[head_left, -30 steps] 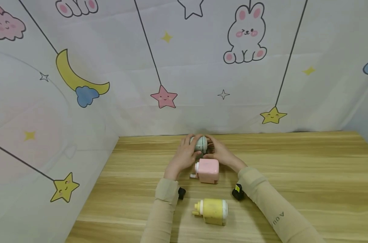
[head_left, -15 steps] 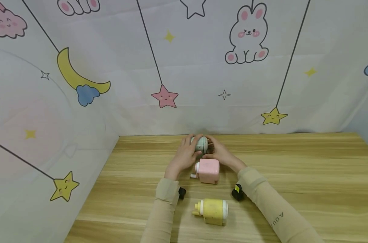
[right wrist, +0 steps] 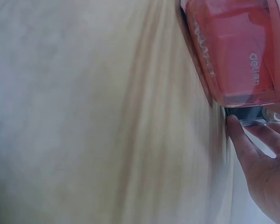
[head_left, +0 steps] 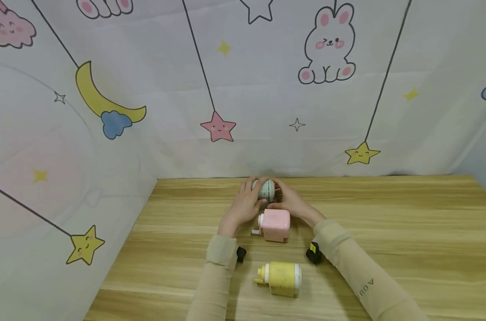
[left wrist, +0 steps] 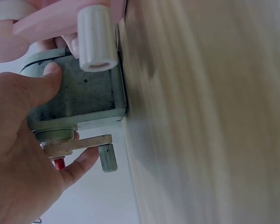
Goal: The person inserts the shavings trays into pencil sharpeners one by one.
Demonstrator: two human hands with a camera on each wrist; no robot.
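A grey-green crank pencil sharpener (head_left: 267,191) stands at the table's far edge between both hands. My left hand (head_left: 244,203) grips its crank side; in the left wrist view the thumb lies on the sharpener's dark face (left wrist: 88,93), and a finger reaches behind the crank handle (left wrist: 107,157). From the other side my right hand (head_left: 292,203) holds its end between thumb and fingers. In the right wrist view most of that sharpener (right wrist: 247,113) is hidden behind a pink pencil sharpener (head_left: 276,225). This pink one stands just in front of the hands, its crank pointing left.
Nearer on the wood-grain table (head_left: 407,223), a yellow pencil sharpener (head_left: 283,278) stands between the forearms, crank to the left. Small black devices (head_left: 313,253) sit at the wrists. A white cloth (head_left: 267,89) with cartoon prints hangs directly behind the table edge.
The head view has shifted very slightly. Both hands keep their hold on the grey-green sharpener, and the pink and yellow ones stay in place.
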